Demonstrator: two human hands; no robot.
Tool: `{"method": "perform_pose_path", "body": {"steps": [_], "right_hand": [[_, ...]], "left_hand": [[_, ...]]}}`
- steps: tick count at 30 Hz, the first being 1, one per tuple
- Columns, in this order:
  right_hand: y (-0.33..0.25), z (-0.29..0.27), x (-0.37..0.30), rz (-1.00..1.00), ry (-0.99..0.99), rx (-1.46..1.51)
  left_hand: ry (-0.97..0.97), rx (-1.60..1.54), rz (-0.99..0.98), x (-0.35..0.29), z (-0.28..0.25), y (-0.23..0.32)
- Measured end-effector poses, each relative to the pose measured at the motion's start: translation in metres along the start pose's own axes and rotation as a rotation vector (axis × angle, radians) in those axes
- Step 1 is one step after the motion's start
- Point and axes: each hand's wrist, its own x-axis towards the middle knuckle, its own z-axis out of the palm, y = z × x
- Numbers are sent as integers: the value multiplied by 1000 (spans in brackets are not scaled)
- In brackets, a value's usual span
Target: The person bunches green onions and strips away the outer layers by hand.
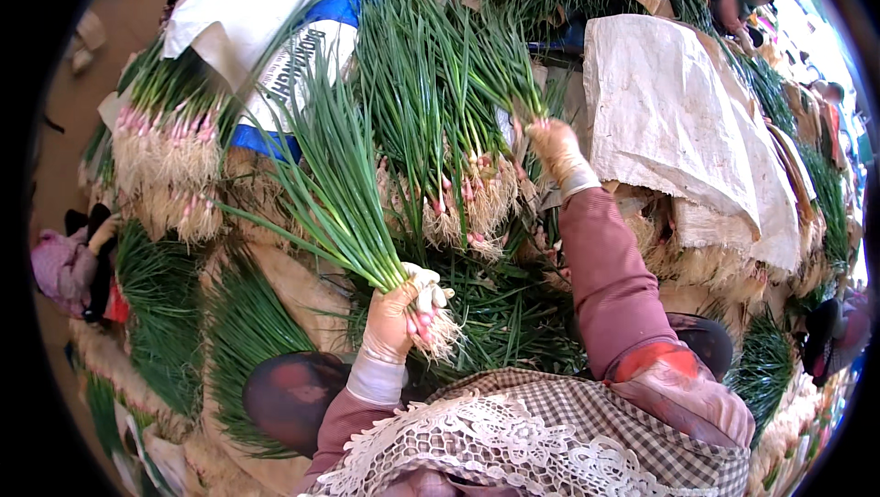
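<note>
A bunch of spring onions [346, 199] is gripped near its pink bulbs and pale roots by my gloved left hand [399, 314]. Its long green leaves fan up and to the left. Farther out and to the right, my gloved right hand [555, 149] is closed round the lower end of a smaller lot of spring onions [515, 84]. Beyond and between the hands lies a pile of spring onions [412, 112], roots toward me. The right hand is at this pile's right edge.
Loose green leaves [504, 314] lie between my knees. A white sack [674, 121] covers a stack at the right; a blue-and-white sack [307, 66] lies beyond the left hand. More bundled onions [170, 144] stand at the left. Other people [69, 263] sit around the edges.
</note>
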Motion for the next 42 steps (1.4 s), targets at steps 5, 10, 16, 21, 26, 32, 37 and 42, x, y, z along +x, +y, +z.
{"method": "perform_pose_path", "body": {"steps": [5, 10, 16, 21, 26, 32, 37, 42], "right_hand": [[-55, -88, -78, -18, 423, 242], [-98, -26, -105, -258, 285, -406], [-49, 17, -135, -502, -649, -120], [-61, 2, -110, -377, -35, 522], [-112, 18, -99, -295, 355, 745], [-113, 15, -77, -254, -176, 794], [-98, 7, -117, -403, -53, 944], [-92, 67, -167, -777, 226, 335]], "left_hand": [[-138, 250, 172, -8, 8, 4], [81, 143, 88, 1, 11, 4], [273, -141, -133, 17, -27, -23], [49, -173, -65, 14, -20, -20], [-77, -166, 5, 6, -9, -8], [-150, -131, 118, -8, -1, 6], [185, -219, -13, 4, -14, -9], [97, -175, -118, 4, 2, -27]]}}
